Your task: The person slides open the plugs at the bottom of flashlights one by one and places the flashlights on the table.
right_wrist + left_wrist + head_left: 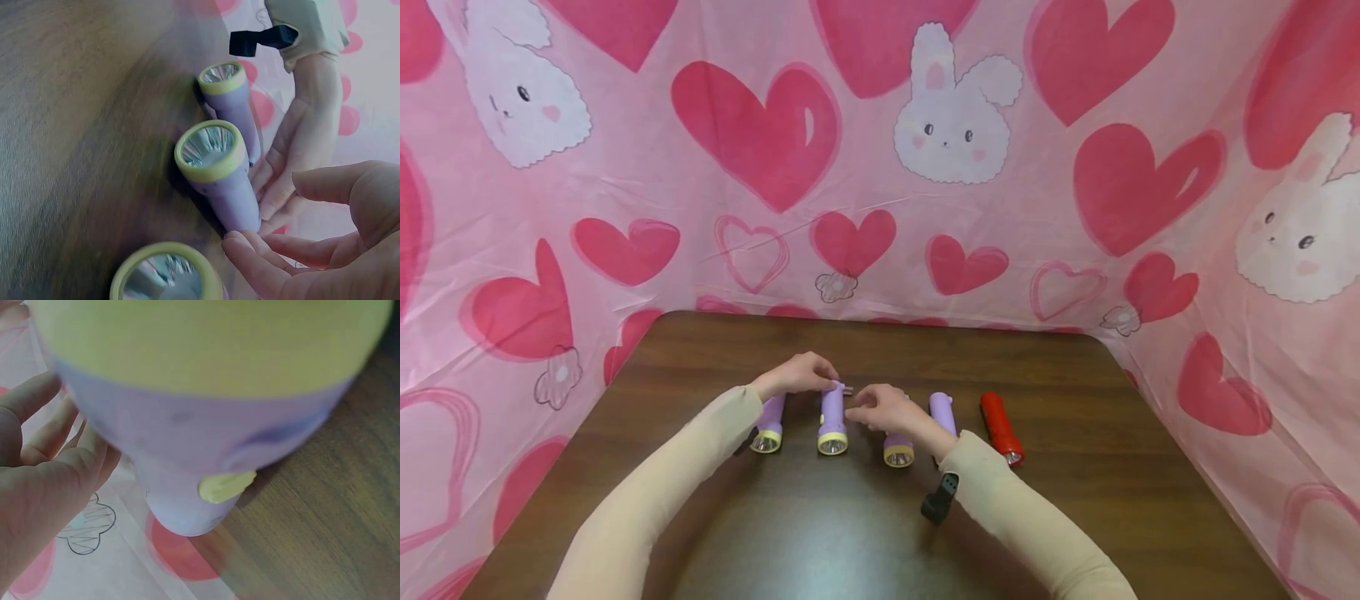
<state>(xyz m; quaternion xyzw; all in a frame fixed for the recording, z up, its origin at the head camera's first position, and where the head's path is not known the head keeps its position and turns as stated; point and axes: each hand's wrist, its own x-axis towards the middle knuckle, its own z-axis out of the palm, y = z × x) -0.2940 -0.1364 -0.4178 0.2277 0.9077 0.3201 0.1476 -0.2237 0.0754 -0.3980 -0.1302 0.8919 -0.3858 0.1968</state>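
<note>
In the head view, a purple flashlight (832, 418) with a yellow rim lies lens toward me. My left hand (801, 373) pinches its tail end, where a small metallic piece juts out to the right. My right hand (886, 407) is just right of that flashlight, thumb apart from the fingers. In the right wrist view, my right fingertips (240, 240) are close by the flashlight's tail; contact is unclear. Another purple flashlight (767, 425) is under my left wrist and fills much of the left wrist view. A third (898, 454) is partly hidden beneath my right hand.
Farther right are a purple flashlight (943, 414), partly covered by my right wrist, and a red flashlight (1000, 427). They lie in a row on the brown wooden table (790, 533). Pink heart-and-rabbit fabric (880, 192) hangs behind and at both sides.
</note>
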